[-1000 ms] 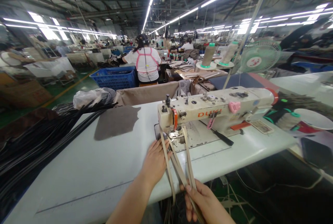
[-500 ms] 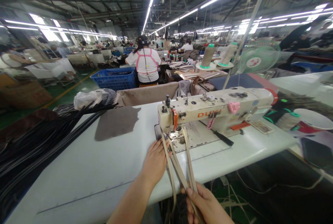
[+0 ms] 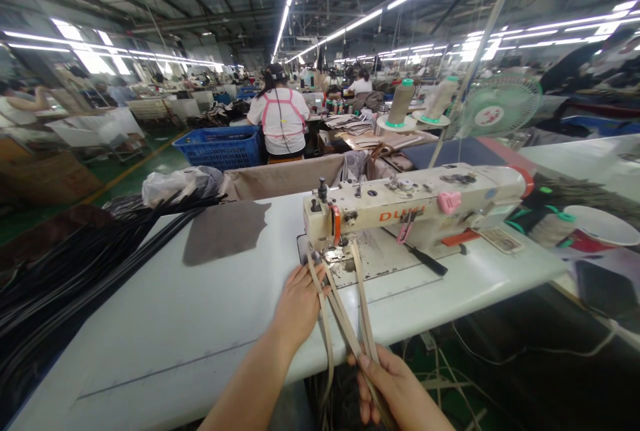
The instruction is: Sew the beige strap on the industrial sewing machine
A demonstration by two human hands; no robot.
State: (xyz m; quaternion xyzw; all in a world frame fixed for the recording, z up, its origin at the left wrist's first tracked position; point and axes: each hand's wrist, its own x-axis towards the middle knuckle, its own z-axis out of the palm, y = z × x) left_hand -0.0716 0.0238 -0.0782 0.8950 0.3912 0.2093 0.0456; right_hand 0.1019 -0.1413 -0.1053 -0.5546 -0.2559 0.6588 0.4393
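Long, narrow beige straps (image 3: 344, 319) run from the sewing machine's needle area down over the table's front edge. My right hand (image 3: 383, 384) is closed round them just off that edge, thumb on top. My left hand (image 3: 299, 301) lies flat on the table beside the presser foot (image 3: 334, 254), fingers stretched forward and its thumb side against the straps. One strap crosses over its fingers, and its fingertips are partly hidden by it. The white sewing machine (image 3: 415, 201) stands just beyond both hands.
Black strips (image 3: 65, 304) hang over the table's left side. A grey-brown piece of material (image 3: 225, 234) lies at the back left. A black-handled tool (image 3: 427, 261) rests by the machine. Thread cones (image 3: 400, 104) and a green fan (image 3: 493, 114) stand behind; a co-worker (image 3: 280, 114) sits ahead.
The view has shifted very slightly. Both hands and the straps stay in nearly the same place.
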